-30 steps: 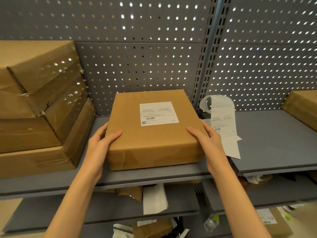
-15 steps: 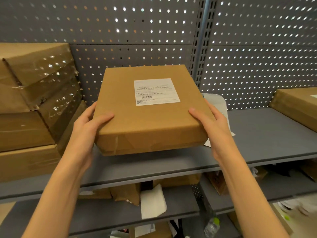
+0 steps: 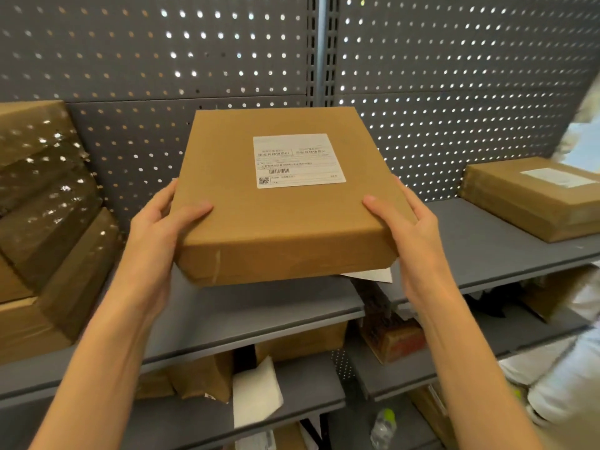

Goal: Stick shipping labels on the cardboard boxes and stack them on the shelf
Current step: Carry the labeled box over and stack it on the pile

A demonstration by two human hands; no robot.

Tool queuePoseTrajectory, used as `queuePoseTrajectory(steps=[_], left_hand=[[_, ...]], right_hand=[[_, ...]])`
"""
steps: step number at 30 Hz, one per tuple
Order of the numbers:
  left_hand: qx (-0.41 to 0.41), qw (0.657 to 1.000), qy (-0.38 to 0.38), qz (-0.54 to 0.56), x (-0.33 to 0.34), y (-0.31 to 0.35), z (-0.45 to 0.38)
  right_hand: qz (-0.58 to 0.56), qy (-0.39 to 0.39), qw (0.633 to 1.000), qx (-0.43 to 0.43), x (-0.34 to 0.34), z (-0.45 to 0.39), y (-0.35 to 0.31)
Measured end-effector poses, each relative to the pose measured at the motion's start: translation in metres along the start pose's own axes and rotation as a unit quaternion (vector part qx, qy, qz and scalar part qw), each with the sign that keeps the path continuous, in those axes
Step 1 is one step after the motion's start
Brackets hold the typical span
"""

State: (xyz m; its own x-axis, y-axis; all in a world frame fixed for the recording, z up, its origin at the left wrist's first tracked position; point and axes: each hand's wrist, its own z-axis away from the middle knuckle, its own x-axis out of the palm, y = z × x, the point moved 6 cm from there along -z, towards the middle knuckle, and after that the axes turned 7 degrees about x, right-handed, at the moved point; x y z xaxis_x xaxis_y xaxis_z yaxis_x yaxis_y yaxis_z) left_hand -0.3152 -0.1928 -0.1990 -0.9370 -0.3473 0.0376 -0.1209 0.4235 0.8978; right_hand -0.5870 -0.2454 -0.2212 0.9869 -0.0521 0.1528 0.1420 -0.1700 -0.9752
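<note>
Progress of the labelling-and-stacking task, shown from the head view, largest element first.

The grey shelf point(image 3: 487, 241) with its perforated back panel point(image 3: 454, 76) fills the frame. It carries two groups of finished or waiting stock. At the left stands a stack of taped boxes point(image 3: 48, 222), wrapped in glossy tape; no labels can be made out on their visible faces. At the far right lies a flat box point(image 3: 526, 199) with a pale label on its top, resting on the shelf surface and apparently already processed.

Between these, the cardboard box point(image 3: 285, 203) in hand is held in the air above the shelf, clear of its surface and tilted slightly toward the viewer. Its shipping label point(image 3: 298, 160) is stuck flat on the upper face, so the labelling step for this box appears complete; only its placement on a stack remains.

The left hand point(image 3: 156, 228) and the right hand point(image 3: 412, 228) each form a grip on an opposite side edge of the box, thumbs on top and fingers wrapped beneath, out of sight.

Under the near right corner of the box a scrap of white paper point(image 3: 370, 274) shows on the shelf; whether it is label backing or unused labels cannot be told.

The lower shelves hold further brown boxes and loose paper, blurred, which suggests more items await labels. Judged overall, the task is partway through.
</note>
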Motion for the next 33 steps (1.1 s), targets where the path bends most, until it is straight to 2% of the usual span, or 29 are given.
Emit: queuePoseTrajectory(steps=[6, 21, 33], left_hand=[[0.013, 0.999, -0.046, 0.013, 0.079, 0.008, 0.006], [0.009, 0.992, -0.094, 0.082, 0.320, 0.014, 0.034], [0.020, 0.985, -0.134, 0.102, 0.458, -0.001, -0.004]], right_hand=[[0.008, 0.031, 0.999, -0.021, -0.076, -0.011, -0.018], [0.054, 0.108, 0.991, -0.063, -0.312, -0.046, -0.065], [0.077, 0.173, 0.980, -0.062, -0.422, -0.116, -0.069]])
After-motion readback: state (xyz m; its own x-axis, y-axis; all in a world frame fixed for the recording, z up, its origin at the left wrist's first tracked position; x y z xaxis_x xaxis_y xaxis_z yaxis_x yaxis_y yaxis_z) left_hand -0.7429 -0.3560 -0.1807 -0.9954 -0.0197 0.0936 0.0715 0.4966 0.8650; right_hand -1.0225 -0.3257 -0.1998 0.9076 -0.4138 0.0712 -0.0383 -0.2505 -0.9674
